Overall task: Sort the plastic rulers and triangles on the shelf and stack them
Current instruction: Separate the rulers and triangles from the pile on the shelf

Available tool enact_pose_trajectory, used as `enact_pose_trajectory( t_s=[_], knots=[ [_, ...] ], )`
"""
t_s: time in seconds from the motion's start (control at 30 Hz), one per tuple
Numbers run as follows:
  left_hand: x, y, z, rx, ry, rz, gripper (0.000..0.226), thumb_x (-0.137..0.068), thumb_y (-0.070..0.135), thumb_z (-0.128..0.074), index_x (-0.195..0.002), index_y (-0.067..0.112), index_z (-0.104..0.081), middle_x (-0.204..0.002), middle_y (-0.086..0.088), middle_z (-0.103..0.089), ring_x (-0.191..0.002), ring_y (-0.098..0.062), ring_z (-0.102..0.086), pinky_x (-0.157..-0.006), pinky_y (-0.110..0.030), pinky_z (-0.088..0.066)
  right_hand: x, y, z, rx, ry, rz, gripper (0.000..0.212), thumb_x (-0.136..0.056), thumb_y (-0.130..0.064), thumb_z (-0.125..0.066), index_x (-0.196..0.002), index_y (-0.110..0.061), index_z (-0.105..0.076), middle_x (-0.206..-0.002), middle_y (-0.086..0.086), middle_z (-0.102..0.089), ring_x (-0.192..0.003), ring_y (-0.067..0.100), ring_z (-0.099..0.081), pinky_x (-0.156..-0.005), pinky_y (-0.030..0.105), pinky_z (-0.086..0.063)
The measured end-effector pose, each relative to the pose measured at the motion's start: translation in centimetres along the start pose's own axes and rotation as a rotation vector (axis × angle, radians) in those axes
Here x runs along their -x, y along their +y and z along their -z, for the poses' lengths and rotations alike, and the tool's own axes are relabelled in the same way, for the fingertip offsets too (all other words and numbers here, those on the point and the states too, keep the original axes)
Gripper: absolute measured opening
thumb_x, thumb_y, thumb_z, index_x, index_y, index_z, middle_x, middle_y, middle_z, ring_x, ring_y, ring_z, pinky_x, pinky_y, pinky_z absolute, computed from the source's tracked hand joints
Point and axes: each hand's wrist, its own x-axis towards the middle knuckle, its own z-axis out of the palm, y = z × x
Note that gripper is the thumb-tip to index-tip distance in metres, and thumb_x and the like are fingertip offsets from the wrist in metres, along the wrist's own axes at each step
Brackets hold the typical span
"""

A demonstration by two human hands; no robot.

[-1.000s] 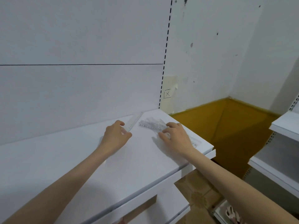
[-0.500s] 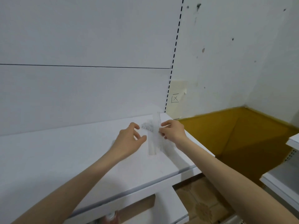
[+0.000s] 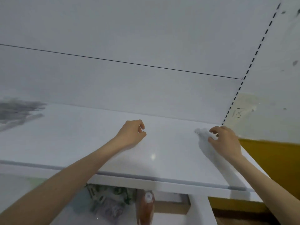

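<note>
The clear plastic pieces (image 3: 202, 133), a pale blurred bunch that cannot be told apart as rulers or triangles, lie flat on the shelf (image 3: 162, 156) between the forefinger and thumb of the right hand (image 3: 225, 140). It pinches their near end, probably to square them into one stack. Well to the left of that grip, the left hand (image 3: 132, 133) rests on the board, fingers loosely curled round nothing visible, likely ready to steady the pile. Farther that way sits a grey blur (image 3: 17, 111). Below the grip, under the shelf edge, stands a brown bottle (image 3: 146, 207).
</note>
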Motion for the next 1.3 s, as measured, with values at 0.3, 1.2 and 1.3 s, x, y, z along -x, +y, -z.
enact_pose_trajectory(
  t_s=[0.3, 1.2, 1.3],
  knots=[
    [8.7, -8.7, 9.1, -0.119, 0.172, 0.217, 0.017, -0.085, 0.016, -0.057, -0.100, 0.011, -0.064, -0.095, 0.002, -0.061, -0.081, -0.013, -0.052, -0.073, -0.023, -0.041, -0.6, -15.7, -5.8, -0.324, -0.142, 0.403, 0.024, -0.084, -0.011, -0.065, -0.107, -0.012, -0.067, -0.104, 0.006, -0.064, -0.089, 0.018, -0.055, -0.074, 0.029, -0.038],
    [23.0, -43.9, 39.0, -0.214, 0.427, 0.394, 0.011, -0.087, 0.019, -0.062, -0.095, 0.014, -0.067, -0.097, 0.000, -0.065, -0.087, -0.011, -0.057, -0.068, -0.019, -0.046, 8.0, -64.8, -15.5, -0.255, -0.372, 0.737, 0.031, -0.089, -0.023, -0.061, -0.117, -0.012, -0.065, -0.125, 0.007, -0.062, -0.118, 0.025, -0.053, -0.096, 0.036, -0.044],
    [20.5, -44.5, 38.9, -0.215, 0.383, 0.300, 0.023, -0.088, 0.025, -0.064, -0.106, 0.011, -0.067, -0.108, -0.002, -0.064, -0.098, -0.014, -0.055, -0.084, -0.027, -0.046, 7.8, -65.6, -15.7, -0.210, -0.405, 0.665, 0.036, -0.090, -0.028, -0.061, -0.122, -0.012, -0.062, -0.128, 0.007, -0.061, -0.120, 0.026, -0.052, -0.097, 0.037, -0.044]
  ],
)
